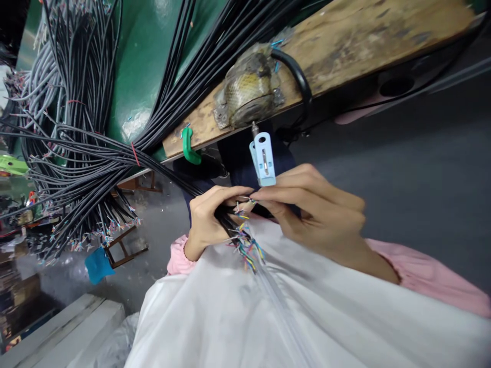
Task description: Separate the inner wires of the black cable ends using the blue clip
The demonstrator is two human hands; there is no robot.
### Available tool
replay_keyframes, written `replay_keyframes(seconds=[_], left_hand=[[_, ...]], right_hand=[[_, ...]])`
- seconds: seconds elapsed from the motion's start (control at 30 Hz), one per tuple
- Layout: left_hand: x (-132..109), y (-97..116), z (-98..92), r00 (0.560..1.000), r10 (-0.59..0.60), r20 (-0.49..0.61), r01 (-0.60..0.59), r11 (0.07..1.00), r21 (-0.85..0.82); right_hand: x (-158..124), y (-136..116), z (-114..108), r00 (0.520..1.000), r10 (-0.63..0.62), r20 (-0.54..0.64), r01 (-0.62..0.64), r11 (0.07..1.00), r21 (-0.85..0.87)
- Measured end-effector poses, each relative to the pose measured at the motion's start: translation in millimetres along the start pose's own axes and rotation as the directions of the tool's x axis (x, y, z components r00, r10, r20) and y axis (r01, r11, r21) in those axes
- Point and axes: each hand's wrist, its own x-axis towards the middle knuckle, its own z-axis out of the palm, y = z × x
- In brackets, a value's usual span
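Note:
My left hand (pixel 209 214) is closed around a bunch of black cables (pixel 225 219). Their stripped ends (pixel 247 248), fanning out in thin coloured wires, hang over my lap. One cable's fine wires (pixel 249 200) stick out past my left thumb and finger. At these wires my right hand (pixel 318 209) pinches with thumb and forefinger, its other fingers curled. Just above the pinch, a light blue clothespin (pixel 265 159) sits on the metal tip of a tape-wrapped motor (pixel 251 87). Whether the clothespin touches my right fingers I cannot tell.
The motor is mounted on a wooden board (pixel 368 38) at the table edge. A red tie (pixel 135 154) binds the long cables. More cable bundles (pixel 82 66) lie on the green table (pixel 132 66). A green hook-shaped piece (pixel 190 145) hangs at the edge. A wooden stool (pixel 125 245) stands below left.

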Motion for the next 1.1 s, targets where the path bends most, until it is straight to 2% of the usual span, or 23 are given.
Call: replay_keyframes(seconds=[0.13,0.3,0.37,0.47,0.53,0.57,0.67,0.7,0.77,0.83,0.93,1.0,1.1], left_hand=[[0.7,-1.9,0.5,0.999,0.032,0.033,-0.032,0.999,0.007],[-0.1,-1.5,6.0,0.999,0.025,-0.048,-0.025,1.0,-0.008],[-1.2,-1.4,9.1,0.996,0.038,-0.083,-0.038,0.999,-0.003],[-2.3,-1.7,13.6,0.989,0.056,-0.139,-0.057,0.998,-0.005],[-2.0,-0.9,16.3,0.983,0.075,-0.169,-0.079,0.997,-0.02],[-1.5,0.0,17.5,0.979,0.082,-0.186,-0.088,0.996,-0.027],[0.7,3.9,21.5,0.958,0.098,-0.271,-0.115,0.992,-0.047],[1.4,5.4,23.0,0.949,0.095,-0.3,-0.116,0.992,-0.05],[2.9,8.1,26.5,0.929,0.082,-0.361,-0.106,0.993,-0.049],[4.4,10.0,30.4,0.901,0.054,-0.43,-0.076,0.997,-0.033],[7.0,11.8,35.4,0.869,0.041,-0.493,-0.04,0.999,0.013],[8.6,12.7,37.4,0.87,0.054,-0.49,-0.035,0.998,0.048],[10.4,13.7,38.6,0.882,0.079,-0.465,-0.05,0.996,0.074]], right_hand=[[0.7,1.0,2.1,1.0,0.016,-0.019,-0.016,1.0,0.006],[0.8,3.5,3.6,0.996,0.083,-0.042,-0.076,0.987,0.139],[0.3,3.9,2.9,0.993,0.115,-0.018,-0.112,0.983,0.146],[0.5,7.3,-0.5,0.978,0.19,0.092,-0.206,0.954,0.219],[2.4,12.4,-2.2,0.939,0.311,0.147,-0.342,0.886,0.314],[4.4,15.3,-2.2,0.903,0.403,0.148,-0.428,0.83,0.357],[16.0,22.3,2.1,0.722,0.673,0.16,-0.656,0.592,0.469],[21.7,23.2,4.6,0.666,0.717,0.206,-0.701,0.506,0.503],[34.3,23.0,10.5,0.597,0.725,0.343,-0.753,0.359,0.552],[45.2,22.2,16.1,0.572,0.69,0.444,-0.767,0.258,0.587],[52.2,24.0,22.2,0.603,0.612,0.511,-0.741,0.192,0.644],[51.0,26.4,24.2,0.636,0.558,0.533,-0.719,0.178,0.671],[46.6,27.2,25.0,0.63,0.517,0.579,-0.724,0.12,0.68]])
